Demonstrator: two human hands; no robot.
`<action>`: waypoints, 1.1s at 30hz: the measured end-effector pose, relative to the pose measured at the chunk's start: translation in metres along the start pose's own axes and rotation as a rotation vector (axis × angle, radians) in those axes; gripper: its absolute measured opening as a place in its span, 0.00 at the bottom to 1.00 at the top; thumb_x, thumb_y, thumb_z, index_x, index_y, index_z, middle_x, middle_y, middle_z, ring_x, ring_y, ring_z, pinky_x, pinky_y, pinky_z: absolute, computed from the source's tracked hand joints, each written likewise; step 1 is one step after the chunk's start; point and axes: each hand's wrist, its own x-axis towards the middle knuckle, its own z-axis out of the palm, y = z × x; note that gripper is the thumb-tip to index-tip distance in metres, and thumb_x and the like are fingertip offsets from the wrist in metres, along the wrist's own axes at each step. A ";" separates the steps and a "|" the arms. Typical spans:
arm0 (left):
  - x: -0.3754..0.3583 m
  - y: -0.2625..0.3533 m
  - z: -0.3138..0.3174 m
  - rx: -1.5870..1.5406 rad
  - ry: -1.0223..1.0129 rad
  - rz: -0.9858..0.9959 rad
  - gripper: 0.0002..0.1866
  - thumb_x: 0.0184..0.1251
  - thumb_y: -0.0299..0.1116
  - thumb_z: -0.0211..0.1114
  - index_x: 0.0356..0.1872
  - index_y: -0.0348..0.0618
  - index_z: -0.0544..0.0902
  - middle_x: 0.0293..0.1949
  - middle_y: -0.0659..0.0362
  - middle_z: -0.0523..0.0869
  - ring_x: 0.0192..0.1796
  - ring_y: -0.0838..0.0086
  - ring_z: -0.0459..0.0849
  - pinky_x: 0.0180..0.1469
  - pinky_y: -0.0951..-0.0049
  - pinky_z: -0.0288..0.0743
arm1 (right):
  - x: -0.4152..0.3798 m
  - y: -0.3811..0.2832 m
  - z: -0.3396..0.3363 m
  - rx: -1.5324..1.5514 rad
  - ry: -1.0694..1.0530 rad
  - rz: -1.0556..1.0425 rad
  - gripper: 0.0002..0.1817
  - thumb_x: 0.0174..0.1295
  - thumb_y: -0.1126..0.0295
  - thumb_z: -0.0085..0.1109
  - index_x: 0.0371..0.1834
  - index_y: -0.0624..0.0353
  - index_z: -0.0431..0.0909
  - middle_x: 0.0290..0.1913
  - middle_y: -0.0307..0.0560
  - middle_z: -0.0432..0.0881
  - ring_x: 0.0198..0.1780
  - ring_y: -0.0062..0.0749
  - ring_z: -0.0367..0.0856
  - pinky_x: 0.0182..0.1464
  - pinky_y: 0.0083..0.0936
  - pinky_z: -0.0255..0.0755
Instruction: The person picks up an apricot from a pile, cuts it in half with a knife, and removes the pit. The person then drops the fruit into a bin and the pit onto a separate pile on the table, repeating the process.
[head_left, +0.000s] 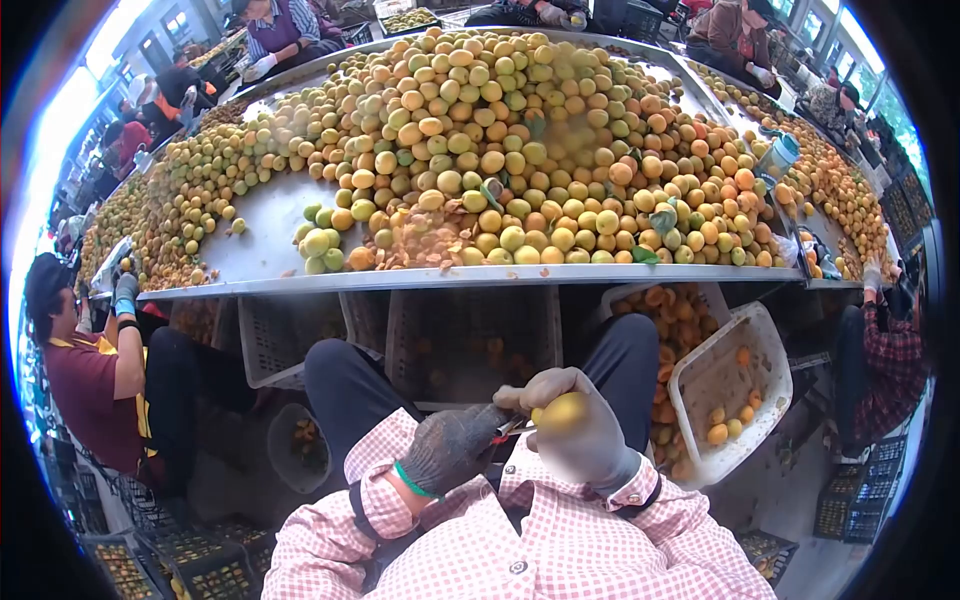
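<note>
My left hand, in a dark grey knit glove with a green cuff, is closed around a small red-handled cutting tool. Its metal part points toward my right hand, which wears a lighter grey glove and grips a yellow apricot. Both hands meet above my lap, with the tool's tip right at the fruit. A blurred patch covers part of the right palm. Ahead lies a large heap of apricots on a metal table.
Below the table edge stand a plastic crate, a tilted white bin with some apricots, and orange fruit halves. A pail sits lower left. People work at the left, right and far side.
</note>
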 end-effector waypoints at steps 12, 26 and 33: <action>0.051 0.018 -0.016 -0.115 -0.032 -0.181 0.22 0.58 0.31 0.64 0.56 0.47 0.74 0.36 0.45 0.84 0.39 0.46 0.82 0.39 0.56 0.76 | 0.025 -0.007 -0.013 0.032 0.085 -0.136 0.31 0.53 0.69 0.71 0.57 0.59 0.65 0.60 0.50 0.72 0.63 0.35 0.70 0.66 0.33 0.62; 0.043 0.021 0.004 -0.201 0.132 -0.157 0.22 0.56 0.30 0.65 0.54 0.43 0.74 0.35 0.43 0.83 0.39 0.46 0.82 0.38 0.55 0.76 | 0.026 0.007 0.001 0.050 0.189 -0.232 0.33 0.56 0.58 0.68 0.61 0.58 0.65 0.54 0.49 0.78 0.54 0.34 0.77 0.57 0.29 0.72; 0.041 0.012 -0.006 -0.092 0.063 -0.209 0.22 0.55 0.30 0.66 0.54 0.44 0.74 0.33 0.43 0.83 0.38 0.45 0.82 0.38 0.57 0.77 | 0.019 -0.017 -0.013 -0.220 0.198 -0.056 0.36 0.48 0.74 0.74 0.61 0.61 0.66 0.55 0.46 0.77 0.53 0.24 0.78 0.56 0.18 0.73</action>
